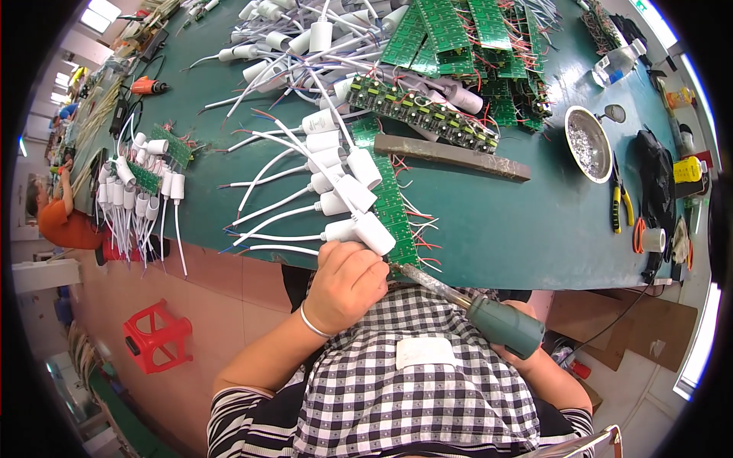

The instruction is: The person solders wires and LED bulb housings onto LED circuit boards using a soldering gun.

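My left hand (350, 284) is closed at the table's near edge, its fingertips against the near end of a green circuit board strip (391, 200); what they pinch is hidden. My right hand (525, 360) is wrapped around the green handle of a soldering iron (505, 327). The iron's metal tip points left, meeting the board's near end beside my left fingertips. White cylindrical lamp holders (374, 233) with white cables lie in a row along the board's left side, some resting on it. Red and white wires stick out from its right edge.
A dark bar (450, 157) lies behind the board. Beyond are piled lamp holders (321, 34) and green boards (443, 34). At right are a metal bowl (589, 145), pliers (617, 206) and a bottle (618, 62). A red stool (158, 336) stands left; another person (70, 221) sits beyond.
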Motion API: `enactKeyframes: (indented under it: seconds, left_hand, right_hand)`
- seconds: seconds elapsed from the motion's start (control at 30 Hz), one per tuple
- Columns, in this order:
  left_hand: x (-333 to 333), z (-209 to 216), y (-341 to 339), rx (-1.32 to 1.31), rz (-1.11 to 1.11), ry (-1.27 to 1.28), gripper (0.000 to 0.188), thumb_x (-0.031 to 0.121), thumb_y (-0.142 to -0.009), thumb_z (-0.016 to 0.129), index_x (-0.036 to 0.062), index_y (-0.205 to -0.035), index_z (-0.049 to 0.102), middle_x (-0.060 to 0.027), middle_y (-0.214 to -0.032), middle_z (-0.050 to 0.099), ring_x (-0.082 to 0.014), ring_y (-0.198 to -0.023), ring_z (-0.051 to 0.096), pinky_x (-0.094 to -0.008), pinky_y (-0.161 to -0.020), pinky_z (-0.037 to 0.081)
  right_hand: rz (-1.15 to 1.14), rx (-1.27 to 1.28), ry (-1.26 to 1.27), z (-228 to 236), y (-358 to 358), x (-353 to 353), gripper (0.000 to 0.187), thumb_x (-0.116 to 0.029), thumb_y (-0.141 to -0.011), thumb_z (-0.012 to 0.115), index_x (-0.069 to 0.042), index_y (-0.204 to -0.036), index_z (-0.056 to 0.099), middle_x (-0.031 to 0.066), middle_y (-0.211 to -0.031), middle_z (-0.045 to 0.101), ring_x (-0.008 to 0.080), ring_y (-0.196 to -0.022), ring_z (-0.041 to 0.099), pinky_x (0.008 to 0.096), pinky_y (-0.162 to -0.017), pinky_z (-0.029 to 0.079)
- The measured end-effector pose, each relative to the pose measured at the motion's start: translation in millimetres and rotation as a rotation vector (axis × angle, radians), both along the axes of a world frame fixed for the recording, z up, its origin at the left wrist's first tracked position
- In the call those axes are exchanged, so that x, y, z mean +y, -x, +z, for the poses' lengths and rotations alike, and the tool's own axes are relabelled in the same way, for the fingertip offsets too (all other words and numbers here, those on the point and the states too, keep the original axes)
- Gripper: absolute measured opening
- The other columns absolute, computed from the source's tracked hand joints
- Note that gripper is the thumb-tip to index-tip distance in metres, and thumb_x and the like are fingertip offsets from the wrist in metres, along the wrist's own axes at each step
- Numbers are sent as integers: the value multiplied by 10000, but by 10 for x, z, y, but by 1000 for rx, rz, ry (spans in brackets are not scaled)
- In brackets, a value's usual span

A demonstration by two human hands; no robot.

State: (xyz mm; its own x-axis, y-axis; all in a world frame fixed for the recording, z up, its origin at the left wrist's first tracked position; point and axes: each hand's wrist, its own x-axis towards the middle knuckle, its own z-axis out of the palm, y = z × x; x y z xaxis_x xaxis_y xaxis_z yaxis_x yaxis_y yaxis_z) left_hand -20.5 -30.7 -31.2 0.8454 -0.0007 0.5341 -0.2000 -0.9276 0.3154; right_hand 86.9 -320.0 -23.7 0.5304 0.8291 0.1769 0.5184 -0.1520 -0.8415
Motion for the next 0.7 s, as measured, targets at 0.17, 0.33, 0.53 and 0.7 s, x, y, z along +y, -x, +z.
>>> enactKeyframes:
  seconds: [0.17,0.33,0.53,0.7]
  left_hand:
    - [16,-1,6,5,-10,-18,216,71,-629,678,62,-834,613,-38,-899,562,-215,-844,556,-360,-751,416]
    - [23,1,4,1,-18,-33,193,83,-643,672,71,-828,619,-31,-899,567,-208,-849,555,-354,-756,414]
    - [33,-7,6,1,-31,-33,183,96,-649,672,75,-824,624,-30,-899,568,-205,-853,553,-348,-767,407]
    - [55,-18,-5,-1,-48,-29,185,97,-642,676,70,-818,628,-34,-900,567,-205,-855,554,-353,-764,407]
  right_hand:
    - [7,-43,18,0,-10,2,293,-200,-700,746,-27,-914,643,108,-808,612,272,-708,594,336,-629,464]
    - [36,63,53,-89,-62,-132,364,-309,-757,692,-23,-973,628,95,-838,625,250,-725,603,338,-659,482]
    - [-289,605,-144,20,-45,-38,685,-616,-805,610,-20,-1140,572,54,-741,615,107,-568,560,231,-536,438]
    - [-329,667,-176,32,-35,32,735,-653,-813,563,-17,-1180,556,53,-668,592,87,-535,499,215,-490,367]
